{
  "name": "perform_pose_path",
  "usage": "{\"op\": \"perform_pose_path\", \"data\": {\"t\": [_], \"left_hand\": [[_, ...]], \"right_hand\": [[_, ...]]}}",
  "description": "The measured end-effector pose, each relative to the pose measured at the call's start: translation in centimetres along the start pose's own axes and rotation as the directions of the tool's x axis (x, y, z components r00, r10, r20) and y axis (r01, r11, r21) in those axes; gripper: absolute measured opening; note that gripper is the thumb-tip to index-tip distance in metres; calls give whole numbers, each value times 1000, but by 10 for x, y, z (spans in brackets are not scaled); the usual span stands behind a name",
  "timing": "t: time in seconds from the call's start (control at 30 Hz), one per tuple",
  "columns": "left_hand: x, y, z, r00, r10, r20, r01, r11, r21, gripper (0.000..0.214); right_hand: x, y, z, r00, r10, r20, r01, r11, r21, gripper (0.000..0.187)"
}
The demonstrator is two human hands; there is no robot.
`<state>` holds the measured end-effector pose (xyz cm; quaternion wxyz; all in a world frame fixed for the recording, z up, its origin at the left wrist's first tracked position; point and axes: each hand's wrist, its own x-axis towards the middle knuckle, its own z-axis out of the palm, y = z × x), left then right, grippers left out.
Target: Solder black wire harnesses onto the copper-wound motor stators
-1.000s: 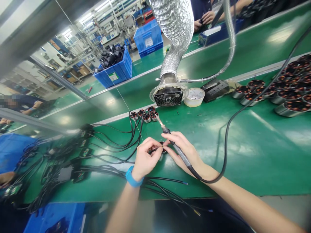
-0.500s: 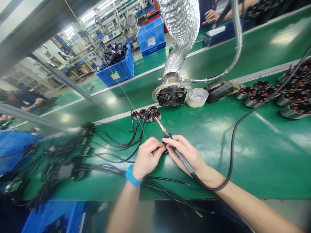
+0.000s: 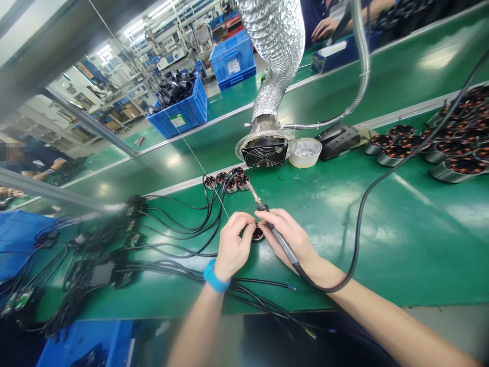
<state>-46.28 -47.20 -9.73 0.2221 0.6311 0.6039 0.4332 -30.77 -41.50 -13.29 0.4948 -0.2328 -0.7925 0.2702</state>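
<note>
My right hand (image 3: pixel 292 235) is closed round a soldering iron (image 3: pixel 281 239); its tip points away from me towards the far motor parts. Thumb and fingertips of that hand also pinch close above a small round motor stator (image 3: pixel 258 235) in a metal ring, partly hidden on the bench. My left hand (image 3: pixel 236 243), with a blue wristband (image 3: pixel 216 276), pinches at the stator's left side; what lies between its fingertips is too small to make out. A thin pale wire (image 3: pixel 196 159) runs down from above to behind my left hand.
Several wired stators (image 3: pixel 231 183) stand beyond my hands, under a fume extractor (image 3: pixel 266 153). A white tub (image 3: pixel 305 153) is beside it. Black cables (image 3: pixel 171 265) and circuit boards lie left; larger stators (image 3: pixel 458 168) stand right. The iron's cord (image 3: pixel 359 229) loops right. Co-workers sit across.
My fingertips have drawn slightly back and apart, so more of the stator between them shows. The iron is still in my right hand. The whole view has shifted a little.
</note>
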Motion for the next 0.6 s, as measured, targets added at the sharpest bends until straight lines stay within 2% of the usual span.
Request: {"op": "perform_pose_path", "data": {"t": [0.13, 0.3, 0.47, 0.6], "left_hand": [[3, -2, -1, 1000, -19, -1, 19, 1000, 5, 18], [4, -1, -1, 1000, -30, 2, 30, 1000, 9, 18], [3, 3, 0, 999, -34, -17, 34, 999, 36, 19], [2, 2, 2, 999, -30, -22, 30, 999, 36, 20]], "right_hand": [[4, -6, -7, 986, 63, -153, -64, 998, -5, 35], [0, -16, -22, 937, 121, -329, -160, 983, -92, 11], [-9, -15, -27, 922, 93, -375, -115, 993, -37, 16], [-8, -14, -23, 944, 94, -316, -108, 994, -27, 15]]}}
